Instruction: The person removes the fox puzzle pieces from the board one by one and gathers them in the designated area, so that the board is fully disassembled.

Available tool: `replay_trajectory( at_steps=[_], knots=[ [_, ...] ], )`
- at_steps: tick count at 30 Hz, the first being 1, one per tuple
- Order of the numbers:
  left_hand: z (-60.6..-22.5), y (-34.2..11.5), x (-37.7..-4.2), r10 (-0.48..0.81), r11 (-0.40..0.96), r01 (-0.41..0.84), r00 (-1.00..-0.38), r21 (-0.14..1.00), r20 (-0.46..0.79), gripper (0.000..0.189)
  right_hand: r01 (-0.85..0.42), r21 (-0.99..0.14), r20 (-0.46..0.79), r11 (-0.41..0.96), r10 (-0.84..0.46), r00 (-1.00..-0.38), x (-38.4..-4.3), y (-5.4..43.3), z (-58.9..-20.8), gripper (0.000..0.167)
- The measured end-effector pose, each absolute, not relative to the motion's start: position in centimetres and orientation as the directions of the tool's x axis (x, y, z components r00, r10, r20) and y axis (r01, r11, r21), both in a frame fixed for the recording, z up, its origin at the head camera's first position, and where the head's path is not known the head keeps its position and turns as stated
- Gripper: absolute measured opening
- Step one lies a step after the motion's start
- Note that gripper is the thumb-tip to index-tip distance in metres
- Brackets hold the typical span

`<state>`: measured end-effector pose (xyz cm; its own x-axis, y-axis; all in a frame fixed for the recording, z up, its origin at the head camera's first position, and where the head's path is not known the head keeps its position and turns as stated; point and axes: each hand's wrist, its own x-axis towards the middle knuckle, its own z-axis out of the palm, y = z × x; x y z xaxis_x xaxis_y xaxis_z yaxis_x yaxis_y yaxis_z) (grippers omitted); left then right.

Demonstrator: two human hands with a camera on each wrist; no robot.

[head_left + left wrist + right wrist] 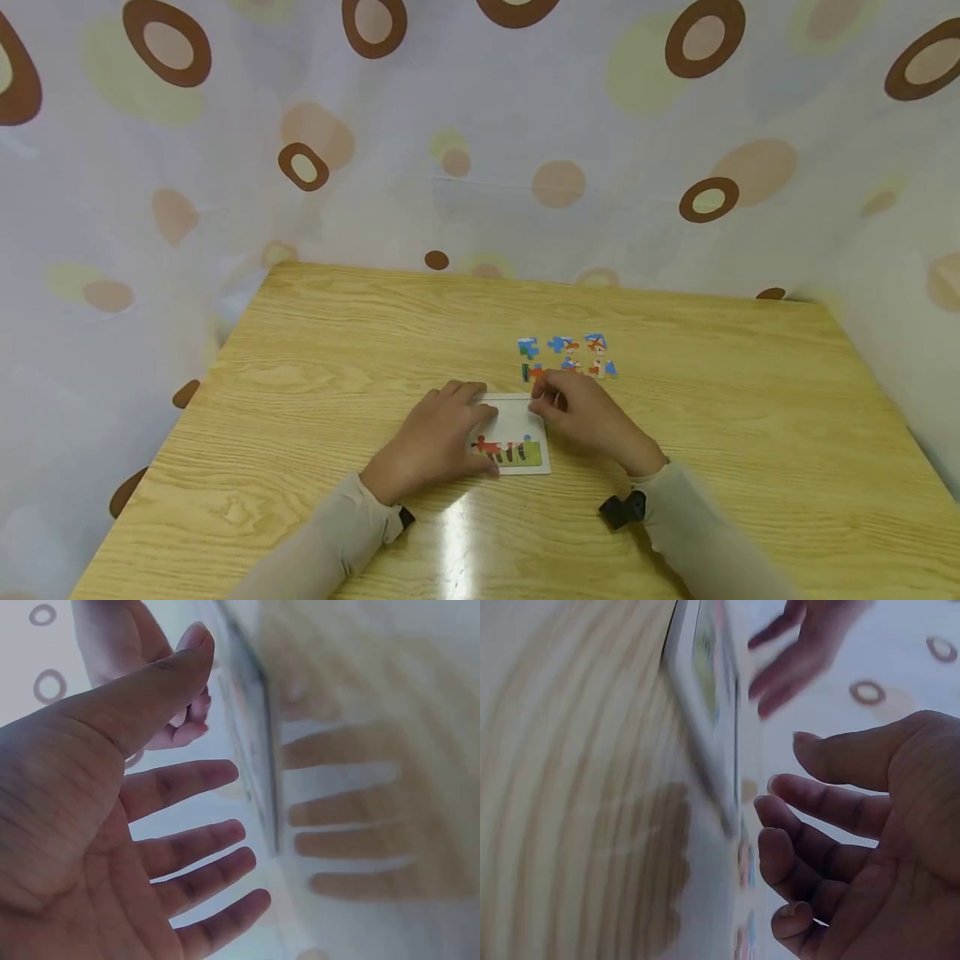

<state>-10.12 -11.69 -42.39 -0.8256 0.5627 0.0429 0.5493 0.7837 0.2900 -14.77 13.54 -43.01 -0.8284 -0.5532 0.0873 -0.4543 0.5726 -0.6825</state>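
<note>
A white puzzle board [512,417] lies on the table, with joined pieces [510,453] along its near edge showing green, orange and dark stripes. My left hand [438,433] is spread over the board's left side, thumb near the lower edge. In the left wrist view its fingers [202,851] look straight and hold nothing. My right hand [581,412] hovers by the board's upper right corner, close to an orange loose piece [537,374]. The right wrist view shows its fingers [780,855] loosely curled, thumb apart from them, with nothing visible between.
Several loose puzzle pieces [596,342] with blue and orange prints lie in two rows beyond the board. The wooden table [360,333] meets a patterned cloth [495,125] at its far edge and sides.
</note>
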Motion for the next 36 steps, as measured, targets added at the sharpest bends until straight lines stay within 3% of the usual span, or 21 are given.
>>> replay_trajectory(
  at_steps=[5,11,22,36],
  knots=[
    [-41.8,-12.4,-10.4,0.526,0.829,0.511,-0.851,0.226,-0.006,0.084,-0.471,-0.721,0.028,0.509,-0.657,-0.753,-13.3,10.6,-42.1,0.009],
    [-41.3,-12.9,-10.7,0.499,0.859,0.475,-0.86,0.192,-0.105,0.088,-0.484,-0.719,-0.03,0.498,-0.719,-0.694,-11.9,7.9,-42.3,0.013],
    [-41.3,-12.5,-10.4,0.487,0.87,0.463,-0.861,0.171,-0.145,0.095,-0.461,-0.673,-0.075,0.578,-0.674,-0.735,-10.2,7.1,-42.8,0.032],
    [-41.1,-12.8,-10.3,0.469,0.879,0.439,-0.866,0.187,-0.175,0.097,-0.469,-0.651,-0.057,0.597,-0.654,-0.754,-10.0,6.8,-42.8,0.029]
  ],
)
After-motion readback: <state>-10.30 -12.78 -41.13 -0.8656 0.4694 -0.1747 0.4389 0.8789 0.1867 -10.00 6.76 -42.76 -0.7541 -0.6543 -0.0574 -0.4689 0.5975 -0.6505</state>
